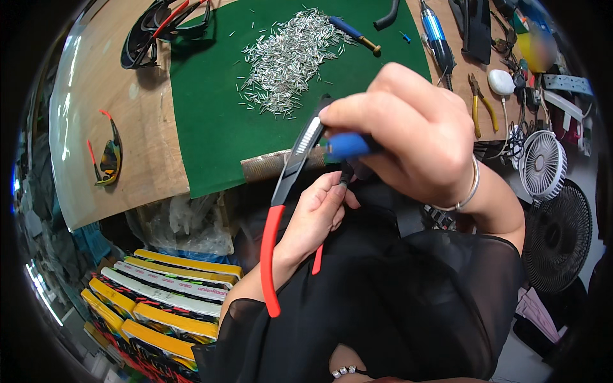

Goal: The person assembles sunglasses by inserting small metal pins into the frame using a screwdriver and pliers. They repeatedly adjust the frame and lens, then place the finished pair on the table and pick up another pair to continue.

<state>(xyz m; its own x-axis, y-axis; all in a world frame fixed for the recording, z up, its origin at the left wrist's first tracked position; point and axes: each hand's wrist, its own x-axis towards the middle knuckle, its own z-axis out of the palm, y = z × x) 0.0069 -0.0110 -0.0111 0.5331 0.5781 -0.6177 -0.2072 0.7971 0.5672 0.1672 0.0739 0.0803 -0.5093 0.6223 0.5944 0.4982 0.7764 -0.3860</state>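
A pair of sunglasses with red-tipped arms is up in front of me; one arm [295, 165], black and silver with a long red end, slants across the middle. My left hand [319, 207] is closed on a dark part of the frame, and a second red tip shows below it. Above, my right hand [415, 121] is closed, with a blurred blue-handled tool [348, 146] under its fingers. Its fingertips are by the upper end of the sunglasses arm. The tool's tip is beside that arm; whether they touch I cannot tell. The lenses are mostly hidden.
Small silver pins [287, 60] lie heaped on the green mat [211, 127], beside another blue-handled tool [354, 35]. Sunglasses [110, 153] rest at the left, more [150, 38] at the back. Yellow-handled pliers [482, 105], a blue electric screwdriver [435, 35] and fans [543, 163] are at right.
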